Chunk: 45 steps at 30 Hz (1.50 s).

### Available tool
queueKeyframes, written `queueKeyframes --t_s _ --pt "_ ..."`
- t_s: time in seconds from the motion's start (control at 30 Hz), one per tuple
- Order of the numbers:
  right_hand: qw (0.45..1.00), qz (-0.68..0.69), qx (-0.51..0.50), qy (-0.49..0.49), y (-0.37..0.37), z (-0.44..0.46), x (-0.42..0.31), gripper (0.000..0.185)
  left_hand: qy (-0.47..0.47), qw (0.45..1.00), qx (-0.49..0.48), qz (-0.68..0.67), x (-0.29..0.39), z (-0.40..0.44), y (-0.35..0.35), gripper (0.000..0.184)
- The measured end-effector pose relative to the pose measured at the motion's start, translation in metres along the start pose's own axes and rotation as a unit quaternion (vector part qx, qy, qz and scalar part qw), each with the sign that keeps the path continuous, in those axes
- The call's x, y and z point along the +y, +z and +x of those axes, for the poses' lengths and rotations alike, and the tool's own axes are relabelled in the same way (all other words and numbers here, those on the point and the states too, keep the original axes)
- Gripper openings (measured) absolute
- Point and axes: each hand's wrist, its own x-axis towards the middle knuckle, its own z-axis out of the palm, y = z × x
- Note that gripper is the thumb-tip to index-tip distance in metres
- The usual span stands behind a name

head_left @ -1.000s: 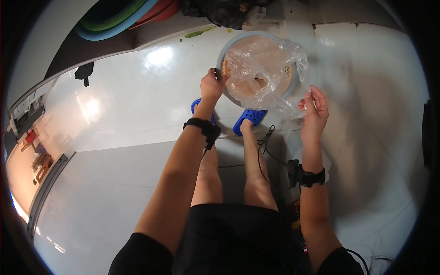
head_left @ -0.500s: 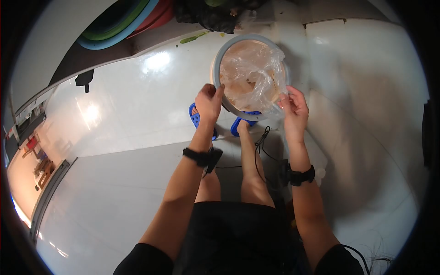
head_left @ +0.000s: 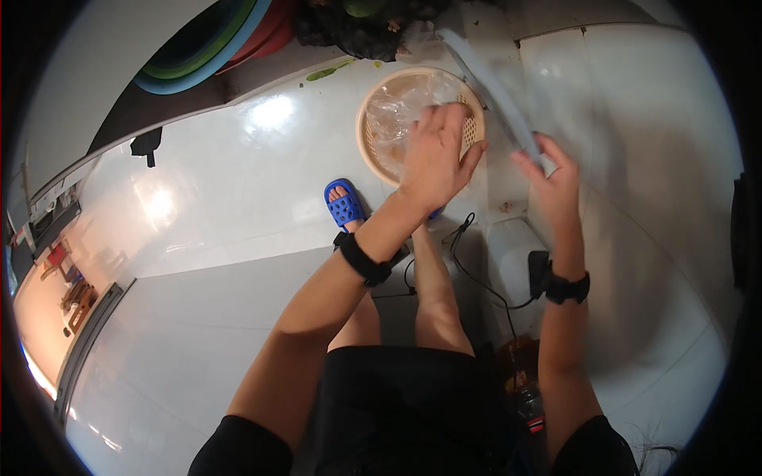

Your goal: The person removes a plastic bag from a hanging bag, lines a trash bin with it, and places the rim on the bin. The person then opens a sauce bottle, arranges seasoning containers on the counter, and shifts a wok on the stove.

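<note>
A round cream basket (head_left: 365, 147) with holes in its side sits near my feet, with a crumpled clear plastic bag (head_left: 386, 119) inside. My left hand (head_left: 439, 155) is over the basket's near right part, fingers spread and slightly blurred; nothing shows in its grasp. To the right, my right hand (head_left: 556, 170) pinches the lower end of a grey ring-like rim (head_left: 500, 95), which is tilted up on edge and smeared by motion. The rim stands beside the basket, apart from it.
Blue, green and red basins (head_left: 163, 83) are at the upper left, and a black plastic bag (head_left: 357, 36) lies beyond the basket. A blue sandal (head_left: 344, 208) is on my foot. Black cables (head_left: 480, 279) run between my legs and right arm.
The grey rim has come away from the basket, swinging up and right in my right hand. My left hand has left the rim and moved right over the basket.
</note>
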Motion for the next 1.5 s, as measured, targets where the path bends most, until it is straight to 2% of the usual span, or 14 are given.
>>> queueKeyframes --t_s 0.17,0.27,0.33,0.43,0.57,0.63,0.67,0.73,0.97,1.07,1.13,1.23,1.37,1.5 --pt "0.976 0.022 0.216 0.022 -0.032 0.047 0.043 0.038 -0.04 0.964 0.027 0.261 -0.028 -0.021 0.011 0.059" --pt "0.958 -0.051 0.282 0.007 -0.034 0.053 0.047 0.056 0.003 0.976 0.106 0.189 -0.047 -0.042 0.003 0.052" --pt "0.914 -0.186 0.36 -0.003 -0.025 0.05 0.049 0.072 -0.093 0.953 0.246 -0.148 -0.055 -0.055 0.0 0.042" --pt "0.817 -0.319 0.469 -0.1 -0.005 0.037 0.047 0.078 -0.235 0.892 0.347 -0.168 -0.088 -0.061 -0.001 0.041" --pt "0.973 -0.076 0.126 -0.175 0.098 0.053 0.028 0.074 -0.216 0.968 0.123 0.022 -0.109 -0.054 0.026 0.048" --pt "0.976 -0.168 -0.004 -0.135 0.125 0.062 0.034 0.061 -0.066 0.938 0.076 0.333 -0.1 -0.049 0.037 0.043" --pt "0.977 -0.166 -0.001 -0.136 0.123 0.068 0.038 0.061 -0.064 0.937 0.077 0.335 -0.114 -0.049 0.038 0.043" --pt "0.99 0.077 -0.037 0.116 0.108 0.071 0.055 0.045 -0.212 0.93 -0.073 0.292 -0.16 -0.057 0.038 0.025" --pt "0.873 0.323 0.237 0.278 0.018 -0.012 0.156 0.034 -0.32 0.888 0.036 0.329 -0.16 -0.059 -0.038 0.012" --pt "0.903 0.053 0.239 0.353 0.022 -0.035 0.162 0.042 -0.177 0.964 0.196 0.023 -0.09 -0.02 -0.033 0.021" --pt "0.871 -0.382 0.307 0.018 0.035 -0.033 0.112 0.049 -0.015 0.995 0.097 -0.003 -0.059 0.001 -0.018 0.023" --pt "0.949 -0.159 0.226 -0.15 0.051 0.0 0.049 0.057 0.107 0.99 -0.071 0.065 -0.052 0.027 0.023 0.025" --pt "0.893 -0.294 0.122 -0.319 0.079 0.081 0.051 0.054 0.113 0.964 -0.193 0.145 -0.108 0.045 0.065 0.025" --pt "0.873 -0.461 -0.068 -0.142 0.093 0.095 0.084 0.048 -0.116 0.909 -0.374 0.143 -0.096 0.029 0.049 0.042"
